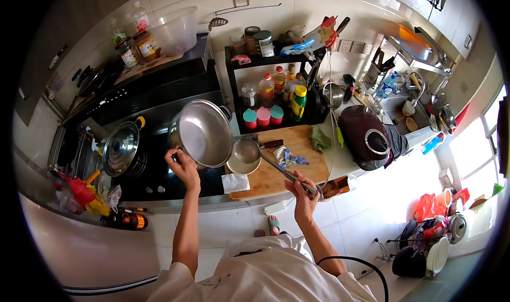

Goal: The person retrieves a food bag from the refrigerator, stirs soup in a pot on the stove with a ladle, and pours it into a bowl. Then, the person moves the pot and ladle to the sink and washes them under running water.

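My left hand [184,169] is closed on the near handle of a steel pot [204,133]. The pot is tilted so that its bare, shiny inside faces me, above the black stove [164,187]. In my right hand [300,187] is the long handle of a metal ladle [247,151], fingers wrapped round its end. The ladle's bowl hangs over a white bowl [244,166] at the left edge of a wooden cutting board [297,181]. It cannot be told whether the ladle touches that bowl. A white cloth or paper [235,183] lies beside the bowl.
On the board are a dark-handled knife [272,143], a striped cloth [289,157] and a green cloth [319,139]. A covered pan [121,149] sits on the left burner. Behind stands a black rack [232,81] with bottles and jars; a rice cooker [366,137] is right.
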A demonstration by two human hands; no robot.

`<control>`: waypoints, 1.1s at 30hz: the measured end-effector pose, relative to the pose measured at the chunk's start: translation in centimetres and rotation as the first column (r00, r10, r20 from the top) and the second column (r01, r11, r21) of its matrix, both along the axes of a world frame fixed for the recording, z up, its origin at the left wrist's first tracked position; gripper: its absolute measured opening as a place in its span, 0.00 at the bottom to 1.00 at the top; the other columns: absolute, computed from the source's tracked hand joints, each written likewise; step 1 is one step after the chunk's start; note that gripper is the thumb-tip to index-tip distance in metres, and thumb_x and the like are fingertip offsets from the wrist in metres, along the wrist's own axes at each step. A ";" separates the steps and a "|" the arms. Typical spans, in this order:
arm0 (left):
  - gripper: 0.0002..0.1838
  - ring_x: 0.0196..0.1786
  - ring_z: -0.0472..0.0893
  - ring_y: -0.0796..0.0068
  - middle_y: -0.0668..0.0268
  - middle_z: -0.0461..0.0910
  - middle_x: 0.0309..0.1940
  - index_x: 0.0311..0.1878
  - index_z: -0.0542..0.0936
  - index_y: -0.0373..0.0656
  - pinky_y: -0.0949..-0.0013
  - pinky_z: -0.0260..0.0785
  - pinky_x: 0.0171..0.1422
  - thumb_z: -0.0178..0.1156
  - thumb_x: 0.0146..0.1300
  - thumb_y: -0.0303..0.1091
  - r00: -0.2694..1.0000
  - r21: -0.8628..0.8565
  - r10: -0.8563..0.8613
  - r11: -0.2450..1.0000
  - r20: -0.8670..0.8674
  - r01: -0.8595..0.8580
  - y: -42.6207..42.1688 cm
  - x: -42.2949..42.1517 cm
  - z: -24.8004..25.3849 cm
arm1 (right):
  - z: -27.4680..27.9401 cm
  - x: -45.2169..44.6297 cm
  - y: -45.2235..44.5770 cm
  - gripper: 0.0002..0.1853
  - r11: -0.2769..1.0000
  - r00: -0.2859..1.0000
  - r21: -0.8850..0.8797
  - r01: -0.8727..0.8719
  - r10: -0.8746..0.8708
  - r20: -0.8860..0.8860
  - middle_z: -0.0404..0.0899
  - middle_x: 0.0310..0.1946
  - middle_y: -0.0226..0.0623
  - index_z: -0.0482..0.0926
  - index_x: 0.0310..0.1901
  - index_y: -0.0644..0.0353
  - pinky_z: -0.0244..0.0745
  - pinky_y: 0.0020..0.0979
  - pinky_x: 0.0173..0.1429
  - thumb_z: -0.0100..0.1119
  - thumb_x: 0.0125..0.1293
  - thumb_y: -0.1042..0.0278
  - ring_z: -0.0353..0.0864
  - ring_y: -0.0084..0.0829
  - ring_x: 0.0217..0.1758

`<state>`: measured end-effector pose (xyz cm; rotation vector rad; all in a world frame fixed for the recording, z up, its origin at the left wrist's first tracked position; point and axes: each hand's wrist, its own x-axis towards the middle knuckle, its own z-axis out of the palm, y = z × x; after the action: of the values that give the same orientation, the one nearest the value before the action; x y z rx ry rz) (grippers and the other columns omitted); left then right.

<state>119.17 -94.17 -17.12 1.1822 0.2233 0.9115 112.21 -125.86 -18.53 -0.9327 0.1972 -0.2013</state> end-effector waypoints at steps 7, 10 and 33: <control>0.04 0.16 0.54 0.90 0.78 0.57 0.18 0.45 0.64 0.51 0.81 0.43 0.18 0.50 0.73 0.34 0.996 -0.002 -0.055 0.999 -0.074 0.055 0.9 0.4 0.8 | 1.7 0.5 0.7 0.06 0.995 1.000 0.095 0.014 -0.012 -0.015 0.73 0.56 0.52 0.73 0.45 0.65 0.84 0.33 0.47 0.55 0.68 0.75 0.86 0.39 0.41; 0.05 0.16 0.52 0.91 0.78 0.56 0.17 0.46 0.65 0.51 0.81 0.42 0.18 0.50 0.73 0.35 0.985 -0.011 -0.124 0.992 -0.120 0.123 -0.1 -1.1 3.1 | 2.4 1.7 1.4 0.07 0.991 1.000 0.135 0.001 0.002 -0.021 0.75 0.54 0.52 0.73 0.44 0.66 0.85 0.34 0.47 0.55 0.69 0.73 0.86 0.38 0.40; 0.09 0.13 0.48 0.89 0.79 0.54 0.15 0.46 0.74 0.49 0.79 0.37 0.15 0.51 0.72 0.43 0.480 -0.476 -0.827 0.562 -0.294 0.676 -47.9 -2.9 8.1 | 4.1 -13.7 -44.6 0.11 0.940 0.937 -0.097 0.327 -0.336 -0.093 0.80 0.46 0.58 0.72 0.44 0.67 0.83 0.31 0.35 0.58 0.68 0.68 0.86 0.35 0.28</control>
<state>116.31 -142.05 -9.05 1.0406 0.1955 -0.2583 98.47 -170.45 -14.43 -0.9876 0.4515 -0.4745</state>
